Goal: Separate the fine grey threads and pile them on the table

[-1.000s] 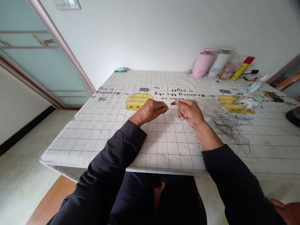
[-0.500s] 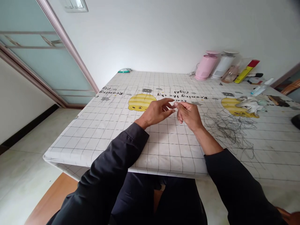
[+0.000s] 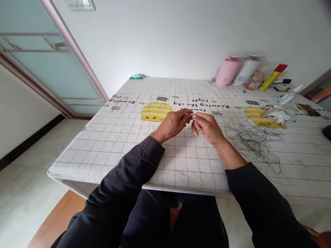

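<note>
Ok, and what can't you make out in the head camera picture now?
All in the head view:
Anything pinched by the bare left hand or bare right hand: too small, or hidden in their grip.
Ends of the tangled thin dark strands: too fine to trace.
Black rounded object: cut off by the right edge.
White rectangular switch panel: cut off by the top edge.

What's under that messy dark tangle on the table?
Through the tangle you can see the checked tablecloth; whatever lies right beneath its densest part is hidden.
</note>
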Demonstrator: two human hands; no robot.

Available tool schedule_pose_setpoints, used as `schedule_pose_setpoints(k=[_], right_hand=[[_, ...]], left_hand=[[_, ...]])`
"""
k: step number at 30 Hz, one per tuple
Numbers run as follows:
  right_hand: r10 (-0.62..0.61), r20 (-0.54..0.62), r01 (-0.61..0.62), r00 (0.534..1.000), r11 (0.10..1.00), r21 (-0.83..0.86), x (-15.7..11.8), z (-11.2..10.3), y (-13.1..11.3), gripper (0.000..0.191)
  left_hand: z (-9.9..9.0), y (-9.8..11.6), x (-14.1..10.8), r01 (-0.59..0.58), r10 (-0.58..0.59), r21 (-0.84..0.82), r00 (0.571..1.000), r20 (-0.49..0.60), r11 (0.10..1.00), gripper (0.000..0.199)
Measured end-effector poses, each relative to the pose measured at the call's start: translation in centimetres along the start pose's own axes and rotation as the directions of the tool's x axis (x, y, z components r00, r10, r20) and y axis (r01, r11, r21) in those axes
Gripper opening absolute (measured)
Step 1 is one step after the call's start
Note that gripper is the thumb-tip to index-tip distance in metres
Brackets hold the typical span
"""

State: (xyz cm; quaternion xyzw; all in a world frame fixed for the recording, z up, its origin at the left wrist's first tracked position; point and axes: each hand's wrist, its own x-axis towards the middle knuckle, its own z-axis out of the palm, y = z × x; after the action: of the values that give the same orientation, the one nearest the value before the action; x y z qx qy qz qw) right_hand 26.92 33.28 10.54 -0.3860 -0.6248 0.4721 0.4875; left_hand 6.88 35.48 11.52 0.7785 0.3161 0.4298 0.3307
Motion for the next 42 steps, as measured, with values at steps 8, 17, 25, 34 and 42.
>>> schedule_pose_setpoints(k=[8, 17, 25, 34, 42], right_hand=[[-0.058, -0.030, 0.060, 0.998, 0.996, 0.069, 0.0, 0.3, 0.2, 0.037], [-0.023, 0.014, 0.021, 1.000, 0.997, 0.076, 0.0, 0.1, 0.0, 0.035], [-0.013, 0.025, 0.005, 1.000, 0.950, 0.311, 0.3, -0.3, 0.0, 0.027], [-0.013, 0.115, -0.037, 0.993, 0.907, 0.419, 0.0, 0.2, -0.3, 0.022], [-0.018, 0.147, -0.042, 0.989, 0.917, 0.396, -0.4, -0.1, -0.7, 0.029]], left_hand=[[-0.8, 0.2, 0.7, 0.193, -0.196, -0.254, 0.980, 0.014, 0.948, 0.036], [-1.1, -0.4, 0.8, 0.167, -0.151, -0.385, 0.986, 0.073, 0.908, 0.027], [-1.1, -1.1, 1.1, 0.005, -0.042, -0.149, 0.969, -0.242, 0.989, 0.015], [-0.3, -1.0, 0.9, -0.027, 0.049, 0.057, 0.906, -0.421, 0.998, 0.024], [-2.0, -1.5, 1.2, -0.077, 0.114, 0.114, 0.924, -0.366, 0.990, 0.017]])
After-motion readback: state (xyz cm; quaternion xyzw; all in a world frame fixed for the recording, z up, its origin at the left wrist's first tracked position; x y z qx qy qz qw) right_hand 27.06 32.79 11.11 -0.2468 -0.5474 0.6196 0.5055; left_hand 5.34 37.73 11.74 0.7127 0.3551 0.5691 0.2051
